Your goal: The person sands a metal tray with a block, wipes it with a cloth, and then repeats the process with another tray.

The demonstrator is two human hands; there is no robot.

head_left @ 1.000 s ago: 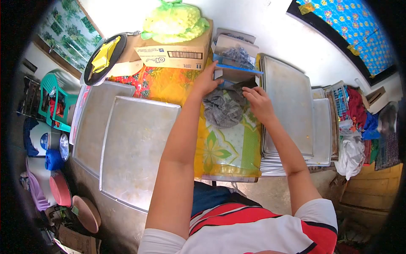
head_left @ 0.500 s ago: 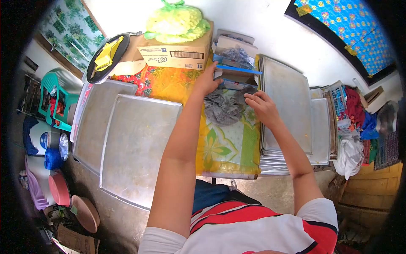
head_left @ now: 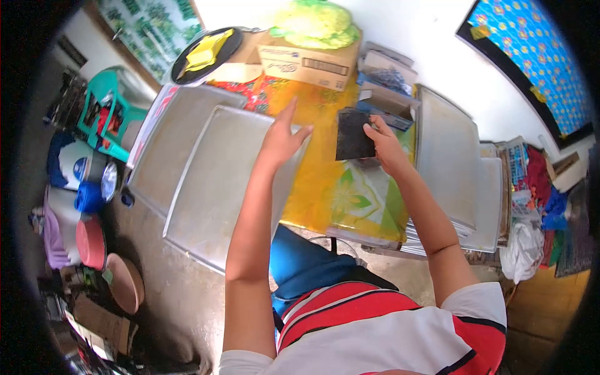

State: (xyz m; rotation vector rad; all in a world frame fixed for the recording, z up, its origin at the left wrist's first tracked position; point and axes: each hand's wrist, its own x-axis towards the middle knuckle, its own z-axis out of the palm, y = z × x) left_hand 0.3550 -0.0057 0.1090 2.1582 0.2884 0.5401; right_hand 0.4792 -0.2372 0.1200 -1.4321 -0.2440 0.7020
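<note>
My right hand [head_left: 385,142] grips a black, flat rectangular piece [head_left: 354,135] by its right edge, thumb on top. I cannot make out what kind of thing it is. It is held above the table covering, in front of an open small box [head_left: 389,103]. A bit of grey cloth [head_left: 369,164] shows beneath it, mostly hidden. My left hand [head_left: 282,139] is empty, its fingers apart, over the right edge of a large metal tray [head_left: 231,175]. Yellow covering [head_left: 319,181] lies between my two hands.
Stacked metal trays [head_left: 447,156] stand on the right. Behind are a cardboard box [head_left: 304,67] with a yellow-green bag [head_left: 312,24] on top and a box of grey scraps [head_left: 389,80]. A black round tray [head_left: 206,56] and a green chair [head_left: 106,112] are at left.
My left hand has let go of the small box and moved left. My right hand has lifted the black piece from near the grey cloth. The view has shifted left.
</note>
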